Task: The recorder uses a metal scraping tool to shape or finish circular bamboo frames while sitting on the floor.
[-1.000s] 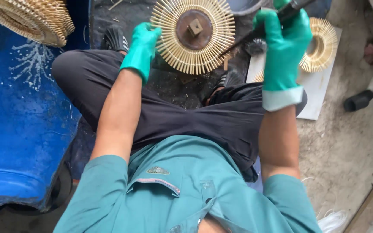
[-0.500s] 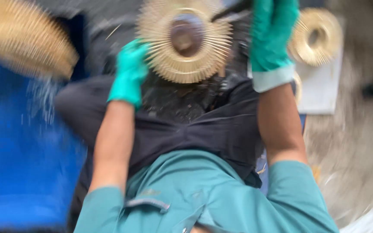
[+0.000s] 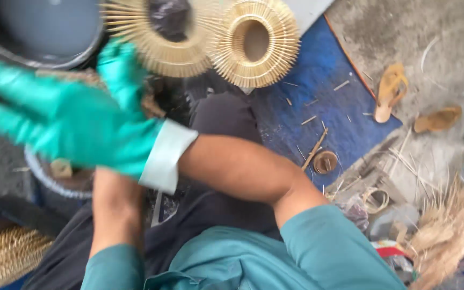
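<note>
One finished bamboo ring (image 3: 256,43) lies on the blue mat (image 3: 323,107); right hand (image 3: 65,126) spread empty, left hand (image 3: 119,72) probably holding the half-done one (image 3: 162,37).

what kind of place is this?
Probably an informal handicraft workspace on the ground. Round sunburst pieces of thin sticks, one ring-shaped, lie on a blue mat over rough concrete, with loose fibre bundles and stick scraps about. The person wears green gloves.
</note>
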